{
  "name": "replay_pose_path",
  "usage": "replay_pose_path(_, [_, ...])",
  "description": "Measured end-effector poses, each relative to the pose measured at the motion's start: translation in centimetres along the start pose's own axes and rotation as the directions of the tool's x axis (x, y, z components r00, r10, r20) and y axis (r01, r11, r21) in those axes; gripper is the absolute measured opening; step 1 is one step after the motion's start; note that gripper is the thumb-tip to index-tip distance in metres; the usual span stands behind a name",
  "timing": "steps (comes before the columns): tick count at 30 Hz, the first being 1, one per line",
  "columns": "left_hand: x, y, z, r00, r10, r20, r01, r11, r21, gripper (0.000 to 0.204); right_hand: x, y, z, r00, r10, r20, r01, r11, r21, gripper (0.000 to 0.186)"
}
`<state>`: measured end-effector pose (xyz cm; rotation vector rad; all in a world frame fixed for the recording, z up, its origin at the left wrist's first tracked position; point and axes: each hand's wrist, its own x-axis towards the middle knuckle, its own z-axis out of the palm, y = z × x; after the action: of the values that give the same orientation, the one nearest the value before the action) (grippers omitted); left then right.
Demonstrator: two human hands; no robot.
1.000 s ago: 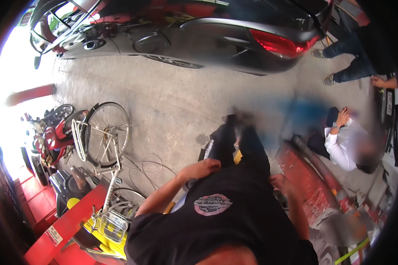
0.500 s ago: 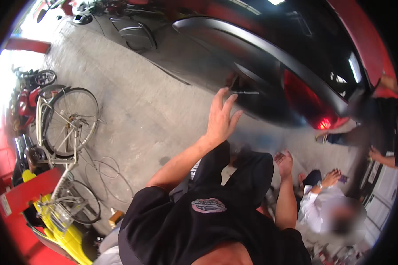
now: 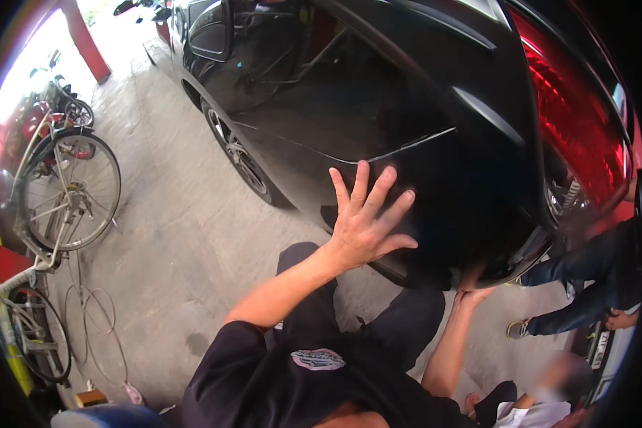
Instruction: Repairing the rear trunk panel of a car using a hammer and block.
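A glossy black car [image 3: 414,93] fills the upper middle and right. My left hand [image 3: 367,228] has its fingers spread wide in front of the car's rear corner panel, its fingertips near a thin pale line on the bodywork. Whether the fingertips touch the paint is hard to tell. Lower and further right, my right hand [image 3: 474,294] lies at the lower edge of the bumper [image 3: 478,242], fingers stretched out and partly lost in blur and reflection. Neither hand shows an object in it. A red tail light [image 3: 571,100] sits at the car's right end.
The car's wheel [image 3: 239,157] rests on the concrete floor [image 3: 164,185]. At left stand a bicycle [image 3: 68,189] and motorcycles, with a looped hose [image 3: 96,321] on the floor. One person [image 3: 585,278] stands at right; another [image 3: 542,403] is low at bottom right.
The view has moved closer to the car, which now fills more of the picture. My left hand has spread its fingers over the rear panel; my right hand has gone to the bumper's lower edge.
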<state>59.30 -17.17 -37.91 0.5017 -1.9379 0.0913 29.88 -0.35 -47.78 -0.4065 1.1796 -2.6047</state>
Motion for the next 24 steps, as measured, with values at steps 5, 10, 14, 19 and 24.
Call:
replay_pose_path(5, [-0.2,-0.1,0.5,1.0,0.018,0.018,-0.019,0.999,0.036,0.103,0.0,-0.3,1.4,0.995,-0.07,0.064,0.068,0.997,0.029,0.052])
replay_pose_path(10, [0.3,-0.1,1.4,0.996,0.019,-0.082,-0.012,0.996,0.086,0.11,0.3,-0.5,1.0,0.999,-0.029,0.04,0.027,0.998,0.062,0.05])
replay_pose_path(14, [0.4,0.7,1.7,0.998,0.024,-0.064,-0.019,0.997,0.078,0.111,-0.6,-1.7,2.5,0.997,0.056,-0.061,-0.051,0.995,0.082,0.052])
replay_pose_path(19, [0.2,0.9,0.3,0.999,-0.038,0.014,0.037,0.995,0.097,0.113,0.0,-0.5,0.1,0.993,0.068,-0.092,-0.071,0.997,-0.03,0.061])
replay_pose_path(24, [0.6,2.3,-0.3,0.996,-0.085,-0.009,0.085,0.996,-0.01,0.113,-1.5,-2.5,0.8,0.992,0.118,-0.032,-0.123,0.961,-0.248,0.069])
